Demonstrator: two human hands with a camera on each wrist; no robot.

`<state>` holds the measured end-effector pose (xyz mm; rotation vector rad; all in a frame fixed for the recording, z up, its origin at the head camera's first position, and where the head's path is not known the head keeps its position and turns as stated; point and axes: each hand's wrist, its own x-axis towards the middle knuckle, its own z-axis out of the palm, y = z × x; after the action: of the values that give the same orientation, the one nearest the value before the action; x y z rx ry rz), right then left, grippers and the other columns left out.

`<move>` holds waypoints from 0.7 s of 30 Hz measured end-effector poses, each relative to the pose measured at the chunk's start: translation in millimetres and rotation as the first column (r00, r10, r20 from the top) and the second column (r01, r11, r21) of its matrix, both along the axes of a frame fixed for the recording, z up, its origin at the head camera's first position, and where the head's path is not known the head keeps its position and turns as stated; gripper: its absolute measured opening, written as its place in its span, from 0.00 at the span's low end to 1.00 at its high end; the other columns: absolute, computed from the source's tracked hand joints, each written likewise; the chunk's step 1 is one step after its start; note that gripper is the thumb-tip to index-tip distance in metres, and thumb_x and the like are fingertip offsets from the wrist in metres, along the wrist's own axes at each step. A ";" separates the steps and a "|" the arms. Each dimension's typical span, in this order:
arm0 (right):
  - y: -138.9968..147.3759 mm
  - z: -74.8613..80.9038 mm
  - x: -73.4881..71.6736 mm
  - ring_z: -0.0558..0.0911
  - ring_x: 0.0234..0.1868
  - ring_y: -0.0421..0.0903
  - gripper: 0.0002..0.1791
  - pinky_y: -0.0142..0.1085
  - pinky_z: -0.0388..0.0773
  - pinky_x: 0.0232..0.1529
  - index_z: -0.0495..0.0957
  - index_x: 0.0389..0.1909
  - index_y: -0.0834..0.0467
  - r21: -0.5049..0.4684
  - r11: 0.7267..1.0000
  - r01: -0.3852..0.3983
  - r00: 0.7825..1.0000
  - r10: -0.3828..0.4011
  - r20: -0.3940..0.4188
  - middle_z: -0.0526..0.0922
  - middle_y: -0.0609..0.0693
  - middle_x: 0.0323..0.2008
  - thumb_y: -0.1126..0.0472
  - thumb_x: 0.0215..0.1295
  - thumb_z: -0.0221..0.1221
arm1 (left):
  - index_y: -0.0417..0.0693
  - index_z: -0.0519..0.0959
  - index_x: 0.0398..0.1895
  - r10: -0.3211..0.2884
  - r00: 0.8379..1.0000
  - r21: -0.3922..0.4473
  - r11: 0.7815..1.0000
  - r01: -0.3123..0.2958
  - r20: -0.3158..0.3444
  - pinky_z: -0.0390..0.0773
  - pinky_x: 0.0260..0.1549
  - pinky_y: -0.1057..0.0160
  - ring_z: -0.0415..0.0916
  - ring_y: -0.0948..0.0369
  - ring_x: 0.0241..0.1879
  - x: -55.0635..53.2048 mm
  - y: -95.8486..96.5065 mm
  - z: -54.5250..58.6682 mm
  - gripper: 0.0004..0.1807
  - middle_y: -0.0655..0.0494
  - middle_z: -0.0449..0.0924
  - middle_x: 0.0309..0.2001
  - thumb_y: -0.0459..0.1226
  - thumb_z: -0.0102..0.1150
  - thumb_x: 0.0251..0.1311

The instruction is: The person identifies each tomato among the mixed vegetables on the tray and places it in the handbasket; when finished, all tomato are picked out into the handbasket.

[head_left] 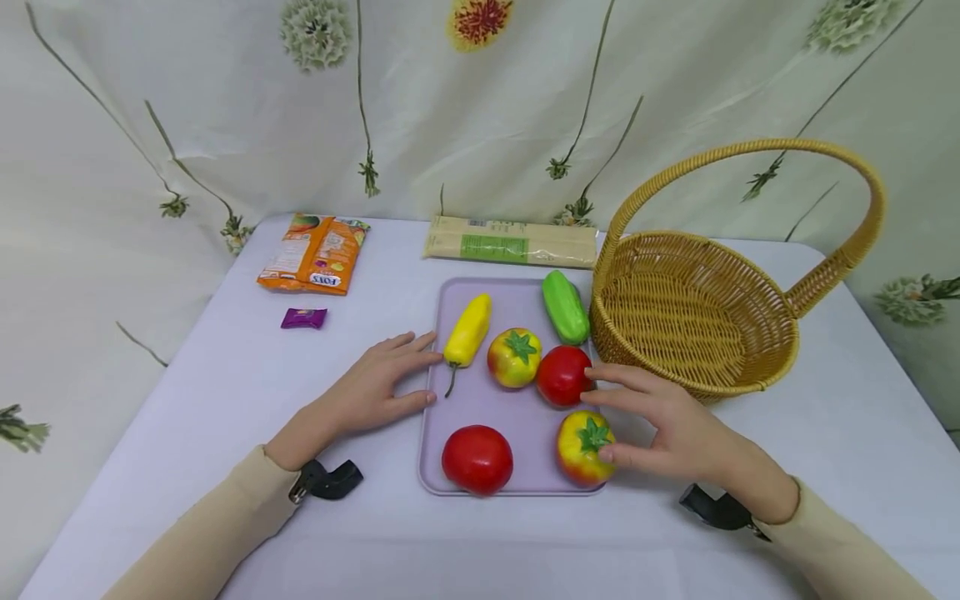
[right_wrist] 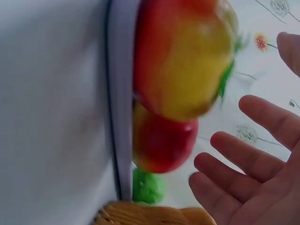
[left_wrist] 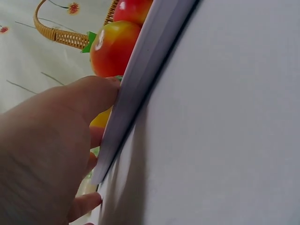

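A lilac tray (head_left: 517, 429) holds a yellow pepper (head_left: 467, 333), a green cucumber-like vegetable (head_left: 565, 308), and several tomatoes. Two of these are red-yellow with green leaves, one mid-tray (head_left: 507, 371) and one at the near right corner (head_left: 579, 465). A plain red tomato (head_left: 477, 460) lies near the front, another red one (head_left: 561, 377) at the right. My left hand (head_left: 371, 387) has extended fingers at the tray's left rim, the thumb touching it in the left wrist view. Over the right rim, my right hand (head_left: 671, 421) is spread beside the tomatoes, holding nothing; the right wrist view shows space between them.
A wicker basket (head_left: 675, 321) with a tall handle stands against the tray's far right side. Behind the tray lies a long beige packet (head_left: 555, 242). An orange snack bag (head_left: 318, 254) and a small purple wrapped sweet (head_left: 303, 318) lie at the back left.
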<state>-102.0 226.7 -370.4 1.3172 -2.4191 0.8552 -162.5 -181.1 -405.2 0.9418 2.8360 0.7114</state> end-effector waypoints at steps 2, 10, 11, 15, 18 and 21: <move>-3.6 -4.3 0.6 0.79 0.62 0.49 0.24 0.21 0.64 0.70 0.84 0.54 0.53 0.011 1.000 -0.028 1.000 0.028 0.003 0.81 0.57 0.61 0.41 0.65 0.66 | 0.54 0.76 0.68 -0.001 1.000 0.003 1.000 0.001 -0.013 0.61 0.72 0.31 0.60 0.39 0.76 -0.4 0.2 -2.7 0.31 0.49 0.66 0.77 0.49 0.66 0.62; -10.5 -13.0 2.5 0.83 0.55 0.45 0.19 0.27 0.76 0.61 0.85 0.50 0.50 0.023 0.998 -0.063 0.998 0.063 0.026 0.85 0.52 0.55 0.49 0.59 0.72 | 0.54 0.78 0.67 -0.007 0.999 0.014 1.000 0.007 -0.034 0.62 0.71 0.31 0.61 0.38 0.75 -0.6 -0.2 -5.3 0.29 0.48 0.67 0.76 0.48 0.66 0.62; -10.6 -13.5 2.9 0.83 0.55 0.45 0.19 0.28 0.77 0.60 0.85 0.51 0.49 0.028 0.998 -0.064 0.997 0.063 0.047 0.85 0.52 0.55 0.50 0.58 0.72 | 0.54 0.78 0.67 -0.008 0.999 0.014 1.000 0.009 -0.033 0.62 0.71 0.31 0.61 0.38 0.75 -0.7 -0.2 -5.5 0.29 0.48 0.67 0.76 0.47 0.66 0.62; -11.1 -15.9 2.9 0.83 0.55 0.44 0.23 0.32 0.79 0.59 0.85 0.51 0.48 0.015 0.996 -0.090 0.986 0.087 0.139 0.85 0.51 0.55 0.56 0.52 0.75 | 0.53 0.78 0.66 -0.009 0.999 0.023 1.000 0.010 -0.032 0.61 0.72 0.31 0.62 0.38 0.75 -1.1 -0.4 -6.8 0.28 0.48 0.67 0.76 0.47 0.65 0.63; -12.3 -16.7 2.5 0.83 0.56 0.44 0.25 0.33 0.79 0.59 0.85 0.51 0.47 -0.013 0.994 -0.110 0.971 0.111 0.210 0.85 0.51 0.55 0.59 0.49 0.76 | 0.53 0.78 0.66 -0.009 0.999 0.029 1.000 0.009 -0.031 0.61 0.72 0.31 0.62 0.39 0.75 -1.5 -0.7 -7.6 0.28 0.48 0.67 0.76 0.47 0.65 0.63; -13.3 -16.8 3.1 0.82 0.58 0.43 0.25 0.35 0.79 0.60 0.85 0.51 0.45 -0.016 0.994 -0.106 0.955 0.106 0.278 0.85 0.50 0.56 0.60 0.49 0.76 | 0.53 0.78 0.66 -0.007 1.000 0.033 0.999 0.008 -0.028 0.61 0.72 0.32 0.61 0.39 0.75 -1.9 -0.7 -8.0 0.27 0.48 0.66 0.76 0.47 0.65 0.63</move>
<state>-98.9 213.4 -387.2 1.4222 -2.5732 1.1405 -164.5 -181.7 -413.2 0.9745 2.8517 0.7530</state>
